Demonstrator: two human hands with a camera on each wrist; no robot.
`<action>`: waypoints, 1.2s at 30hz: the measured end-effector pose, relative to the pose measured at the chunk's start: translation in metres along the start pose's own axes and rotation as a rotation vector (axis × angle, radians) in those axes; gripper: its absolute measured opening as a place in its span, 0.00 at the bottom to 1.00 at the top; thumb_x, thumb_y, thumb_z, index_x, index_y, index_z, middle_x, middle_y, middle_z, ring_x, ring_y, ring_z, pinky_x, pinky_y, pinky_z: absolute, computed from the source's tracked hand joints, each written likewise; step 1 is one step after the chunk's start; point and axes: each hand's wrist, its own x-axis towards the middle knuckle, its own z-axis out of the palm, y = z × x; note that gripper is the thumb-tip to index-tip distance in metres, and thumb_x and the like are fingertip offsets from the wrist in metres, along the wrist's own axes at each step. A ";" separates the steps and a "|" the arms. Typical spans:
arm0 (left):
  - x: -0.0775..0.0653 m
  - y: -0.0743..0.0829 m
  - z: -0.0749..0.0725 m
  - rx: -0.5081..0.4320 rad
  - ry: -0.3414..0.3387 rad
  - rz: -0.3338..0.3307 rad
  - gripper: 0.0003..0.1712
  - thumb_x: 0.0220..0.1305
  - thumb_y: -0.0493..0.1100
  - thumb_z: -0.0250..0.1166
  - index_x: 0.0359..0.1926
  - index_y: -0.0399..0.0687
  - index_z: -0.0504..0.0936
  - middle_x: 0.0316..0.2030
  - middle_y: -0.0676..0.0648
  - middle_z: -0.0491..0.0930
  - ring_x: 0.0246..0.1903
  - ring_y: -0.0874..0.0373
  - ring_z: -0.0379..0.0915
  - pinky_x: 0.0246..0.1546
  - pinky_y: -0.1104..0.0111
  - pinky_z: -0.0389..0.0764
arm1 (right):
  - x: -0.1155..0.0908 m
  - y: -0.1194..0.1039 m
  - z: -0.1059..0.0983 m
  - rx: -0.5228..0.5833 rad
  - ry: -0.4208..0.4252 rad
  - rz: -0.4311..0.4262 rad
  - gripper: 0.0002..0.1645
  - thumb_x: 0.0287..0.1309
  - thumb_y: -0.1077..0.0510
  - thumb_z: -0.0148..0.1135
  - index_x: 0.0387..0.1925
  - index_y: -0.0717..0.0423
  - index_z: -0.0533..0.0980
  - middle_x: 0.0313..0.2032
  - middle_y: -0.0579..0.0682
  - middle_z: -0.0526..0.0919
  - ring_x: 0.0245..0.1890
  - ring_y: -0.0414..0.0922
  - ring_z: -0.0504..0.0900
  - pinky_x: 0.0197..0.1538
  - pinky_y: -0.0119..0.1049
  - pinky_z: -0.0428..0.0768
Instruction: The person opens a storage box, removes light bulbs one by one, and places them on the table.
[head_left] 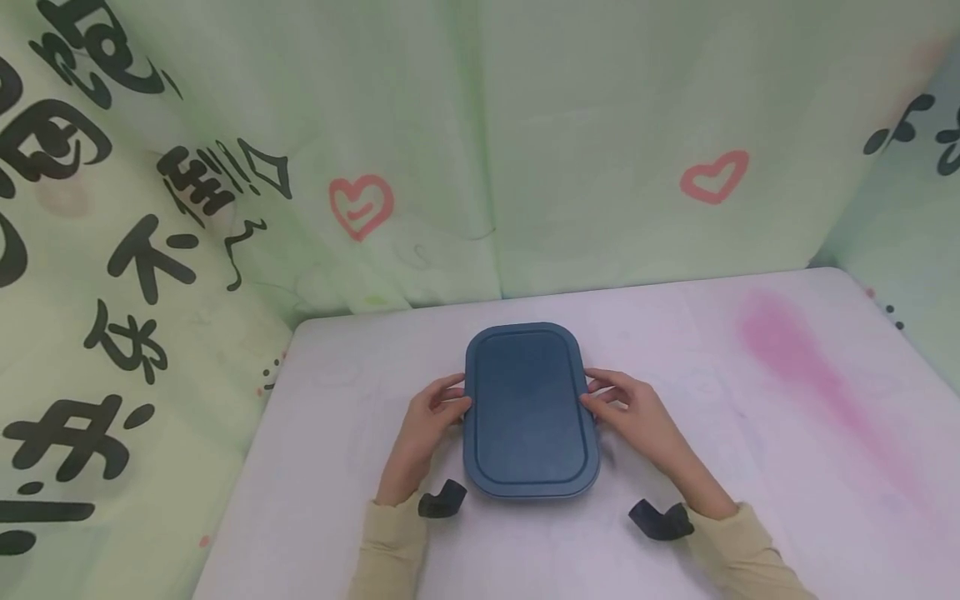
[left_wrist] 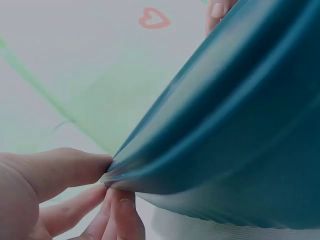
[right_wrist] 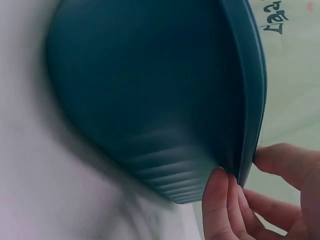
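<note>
A dark blue rectangular lidded container (head_left: pixel 528 408) with rounded corners stands at the middle of the table, its long side running away from me. My left hand (head_left: pixel 429 429) pinches the rim on the left side, thumb above and fingers below, as the left wrist view shows at the container's edge (left_wrist: pixel 210 125). On the opposite side my right hand (head_left: pixel 637 417) pinches the rim in the same way. In the right wrist view, the fingers (right_wrist: pixel 217 200) lie under the rim of the container (right_wrist: pixel 150 100), beside its ribbed side wall. The contents are hidden by the lid.
The white table (head_left: pixel 337 433) has a pink smear (head_left: pixel 802 358) at the right. A pale green curtain (head_left: pixel 585 150) with hearts and black lettering hangs behind and to the left. Black wrist mounts (head_left: pixel 442 500) jut inward from both sleeves.
</note>
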 end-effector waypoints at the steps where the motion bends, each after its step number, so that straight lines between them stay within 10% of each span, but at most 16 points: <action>1: 0.000 0.000 -0.001 -0.005 -0.002 0.000 0.26 0.66 0.39 0.65 0.64 0.43 0.75 0.53 0.38 0.79 0.47 0.54 0.80 0.49 0.61 0.81 | 0.000 0.000 0.000 0.023 -0.006 0.013 0.31 0.64 0.52 0.65 0.64 0.62 0.71 0.47 0.59 0.81 0.41 0.45 0.84 0.41 0.31 0.83; 12: 0.001 0.000 -0.002 -0.039 -0.005 -0.013 0.25 0.66 0.41 0.66 0.63 0.46 0.76 0.52 0.40 0.79 0.45 0.56 0.79 0.50 0.60 0.81 | -0.001 -0.004 -0.007 0.231 -0.077 0.111 0.34 0.65 0.53 0.65 0.67 0.63 0.68 0.50 0.64 0.81 0.38 0.42 0.86 0.43 0.34 0.85; 36: 0.000 -0.005 -0.002 -0.138 0.063 -0.031 0.25 0.62 0.41 0.70 0.60 0.47 0.80 0.49 0.41 0.80 0.44 0.56 0.79 0.50 0.64 0.81 | -0.001 -0.010 -0.005 0.242 -0.072 0.158 0.36 0.64 0.52 0.65 0.69 0.59 0.67 0.58 0.64 0.78 0.42 0.37 0.85 0.49 0.28 0.81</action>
